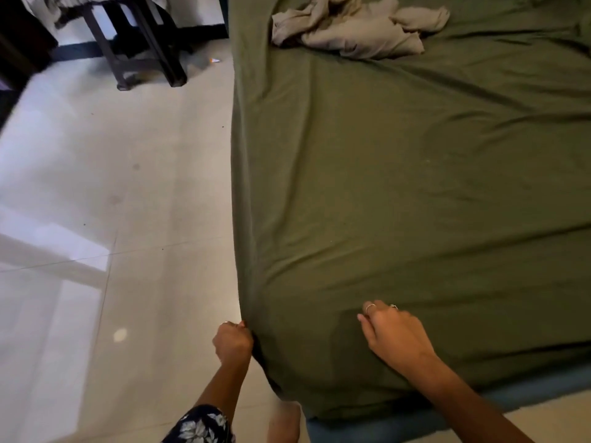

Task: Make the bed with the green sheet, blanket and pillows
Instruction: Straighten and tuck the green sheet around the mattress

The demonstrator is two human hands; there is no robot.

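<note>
The green sheet [399, 187] covers the mattress and fills the right side of the head view, with long creases running across it. At the near left corner my left hand [232, 342] is shut on the sheet's hanging edge. My right hand [395, 335] lies on top of the sheet near the same corner, fingers curled, pressing the fabric. A crumpled beige cloth [355, 25] sits on the far part of the bed. The blue mattress edge [527, 398] shows below the sheet at the near side. No pillows are in view.
Pale glossy floor tiles [112, 219] stretch to the left of the bed. A dark wooden stool or table frame [140, 43] stands at the far left. My bare foot [284, 423] is on the floor by the bed corner.
</note>
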